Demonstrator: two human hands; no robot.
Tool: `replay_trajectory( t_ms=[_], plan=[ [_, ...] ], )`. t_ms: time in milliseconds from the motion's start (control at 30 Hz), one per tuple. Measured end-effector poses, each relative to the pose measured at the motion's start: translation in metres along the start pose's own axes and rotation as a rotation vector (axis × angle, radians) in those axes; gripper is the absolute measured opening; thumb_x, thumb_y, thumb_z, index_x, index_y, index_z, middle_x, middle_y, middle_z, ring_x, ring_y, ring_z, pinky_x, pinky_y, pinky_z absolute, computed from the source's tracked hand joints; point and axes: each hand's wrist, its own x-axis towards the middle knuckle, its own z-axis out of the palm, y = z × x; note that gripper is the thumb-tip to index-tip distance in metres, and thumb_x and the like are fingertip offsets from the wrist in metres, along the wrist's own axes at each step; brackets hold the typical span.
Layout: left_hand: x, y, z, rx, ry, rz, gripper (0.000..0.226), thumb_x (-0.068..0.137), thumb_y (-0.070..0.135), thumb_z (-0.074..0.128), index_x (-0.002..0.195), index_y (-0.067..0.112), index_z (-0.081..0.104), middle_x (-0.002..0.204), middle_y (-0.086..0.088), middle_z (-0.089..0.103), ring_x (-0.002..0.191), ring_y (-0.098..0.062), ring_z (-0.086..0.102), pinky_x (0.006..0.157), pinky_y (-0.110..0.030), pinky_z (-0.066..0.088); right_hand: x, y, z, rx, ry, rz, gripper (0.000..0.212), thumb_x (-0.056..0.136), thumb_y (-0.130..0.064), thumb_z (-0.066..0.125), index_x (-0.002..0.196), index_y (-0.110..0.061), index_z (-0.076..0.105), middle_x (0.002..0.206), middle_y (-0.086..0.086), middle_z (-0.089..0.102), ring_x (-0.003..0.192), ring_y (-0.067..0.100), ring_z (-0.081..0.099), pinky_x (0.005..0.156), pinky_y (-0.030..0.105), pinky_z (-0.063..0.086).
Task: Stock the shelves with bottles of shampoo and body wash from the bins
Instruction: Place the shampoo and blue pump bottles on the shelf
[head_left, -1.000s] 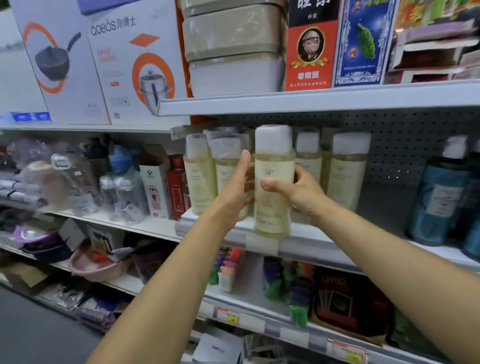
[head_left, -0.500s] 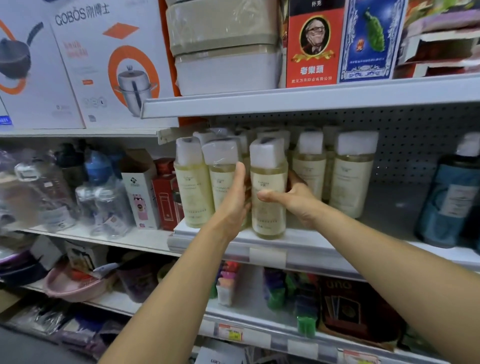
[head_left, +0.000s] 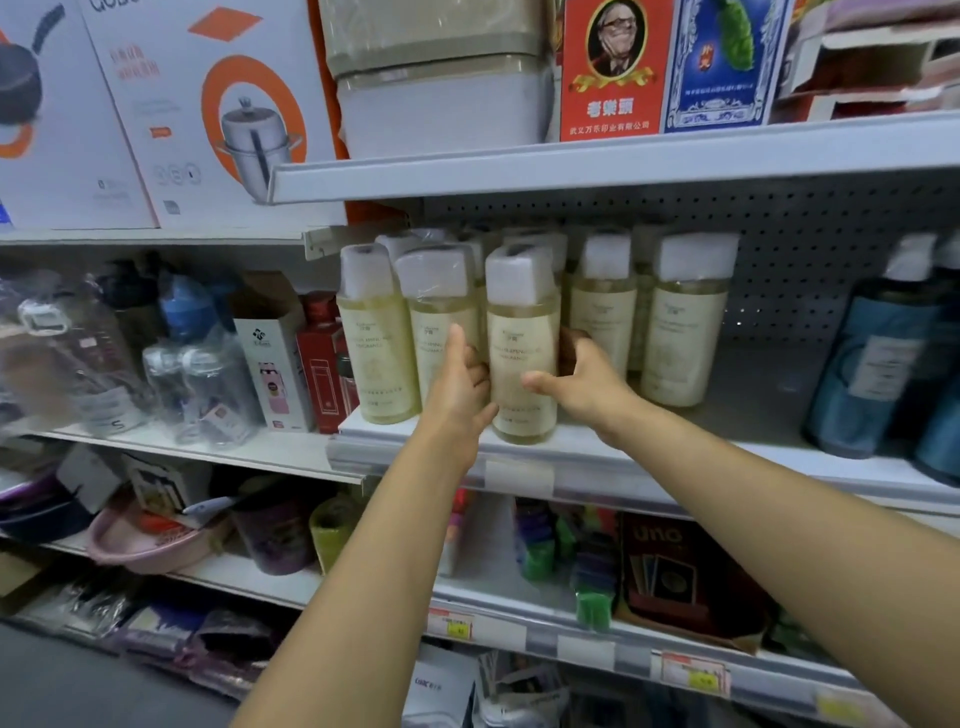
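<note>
A pale yellow bottle (head_left: 522, 358) with a white wrapped cap stands near the front edge of the white middle shelf (head_left: 649, 457). My left hand (head_left: 460, 384) presses against its left side, and my right hand (head_left: 582, 382) wraps its right side with the thumb across the front. Several matching yellow bottles (head_left: 680, 332) stand in rows beside and behind it. The bottle's base appears to rest on the shelf.
Dark blue bottles (head_left: 872, 358) stand at the shelf's right end, with a bare stretch of shelf between them and the yellow ones. Boxed goods (head_left: 275, 358) and clear bottles fill the left shelf. The upper shelf (head_left: 597, 166) hangs low overhead.
The held bottle has come down from above the shelf lip and gone back into the front row. Both hands stayed on it and moved inward with it.
</note>
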Motion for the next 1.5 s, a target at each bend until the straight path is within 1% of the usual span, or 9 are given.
replay_trajectory(
  t_ms=[67, 200, 333, 533, 700, 833, 1067, 1233, 1500],
  plan=[
    [-0.008, -0.006, 0.002, -0.081, 0.069, -0.012, 0.067, 0.102, 0.055, 0.037, 0.154, 0.013, 0.031, 0.154, -0.013, 0.042, 0.14, -0.026, 0.043, 0.114, -0.042, 0.038, -0.008, 0.007, -0.006, -0.007, 0.021, 0.006, 0.073, 0.084, -0.022, 0.075, 0.146, -0.016, 0.037, 0.142, 0.002, 0.052, 0.13, 0.019, 0.05, 0.106, 0.045, 0.046],
    [-0.027, -0.027, 0.011, -0.219, 0.213, -0.031, 0.057, 0.103, 0.043, 0.046, 0.148, 0.009, 0.041, 0.141, -0.013, 0.054, 0.127, -0.026, 0.055, 0.107, -0.045, 0.046, -0.036, 0.013, -0.023, 0.02, 0.1, -0.072, 0.049, 0.092, -0.014, 0.066, 0.137, -0.016, 0.046, 0.119, -0.005, 0.057, 0.108, 0.009, 0.056, 0.08, 0.013, 0.048],
    [-0.048, -0.06, 0.028, -0.24, 0.222, -0.094, 0.04, 0.104, 0.039, 0.044, 0.13, 0.01, 0.054, 0.121, -0.009, 0.065, 0.11, -0.024, 0.063, 0.1, -0.044, 0.05, -0.064, 0.03, -0.043, 0.102, 0.139, -0.096, 0.018, 0.094, -0.007, 0.06, 0.108, -0.017, 0.062, 0.093, 0.003, 0.067, 0.085, 0.017, 0.065, 0.069, 0.025, 0.057],
    [-0.07, -0.124, 0.072, -0.138, 0.164, -0.209, 0.025, 0.103, 0.033, 0.047, 0.108, 0.014, 0.062, 0.109, -0.007, 0.071, 0.097, -0.021, 0.067, 0.079, -0.035, 0.054, -0.112, 0.075, -0.09, 0.123, 0.062, 0.005, 0.013, 0.096, -0.003, 0.055, 0.1, -0.008, 0.067, 0.075, 0.011, 0.069, 0.062, 0.015, 0.065, 0.058, 0.027, 0.055],
    [-0.087, -0.194, 0.119, -0.091, 0.093, -0.393, 0.026, 0.103, 0.034, 0.046, 0.107, 0.014, 0.063, 0.107, -0.007, 0.07, 0.095, -0.021, 0.067, 0.08, -0.035, 0.054, -0.149, 0.132, -0.139, 0.122, -0.04, 0.177, 0.013, 0.097, -0.005, 0.055, 0.099, -0.012, 0.066, 0.074, 0.009, 0.069, 0.064, 0.02, 0.065, 0.059, 0.028, 0.056],
    [-0.105, -0.27, 0.143, -0.095, 0.093, -0.594, 0.025, 0.102, 0.033, 0.047, 0.103, 0.014, 0.063, 0.106, -0.007, 0.07, 0.095, -0.022, 0.067, 0.076, -0.035, 0.053, -0.183, 0.207, -0.169, 0.139, -0.091, 0.441, 0.012, 0.098, -0.002, 0.054, 0.099, -0.009, 0.064, 0.072, 0.01, 0.066, 0.058, 0.016, 0.061, 0.053, 0.024, 0.052],
    [-0.143, -0.41, 0.152, -0.088, 0.203, -0.897, 0.028, 0.102, 0.034, 0.051, 0.114, 0.012, 0.064, 0.106, -0.009, 0.072, 0.094, -0.025, 0.066, 0.074, -0.037, 0.053, -0.25, 0.346, -0.202, 0.101, -0.108, 0.846, 0.013, 0.097, -0.007, 0.056, 0.089, -0.012, 0.065, 0.084, 0.011, 0.066, 0.076, 0.025, 0.064, 0.068, 0.032, 0.055],
    [-0.15, -0.492, 0.153, -0.022, 0.257, -1.057, 0.026, 0.103, 0.03, 0.048, 0.107, 0.008, 0.06, 0.096, -0.009, 0.069, 0.088, -0.026, 0.062, 0.084, -0.039, 0.049, -0.292, 0.434, -0.201, 0.137, -0.084, 1.092, 0.013, 0.091, 0.0, 0.06, 0.08, -0.008, 0.06, 0.078, 0.016, 0.05, 0.059, 0.021, 0.049, 0.056, 0.025, 0.043],
    [-0.16, -0.585, 0.138, 0.028, 0.297, -1.196, 0.031, 0.102, 0.034, 0.049, 0.114, 0.007, 0.06, 0.1, -0.009, 0.065, 0.098, -0.028, 0.059, 0.09, -0.041, 0.049, -0.329, 0.513, -0.179, 0.055, -0.091, 1.284, 0.033, 0.093, -0.014, 0.062, 0.07, -0.025, 0.041, 0.067, -0.004, 0.038, 0.058, 0.012, 0.037, 0.054, 0.023, 0.032]
  ],
)
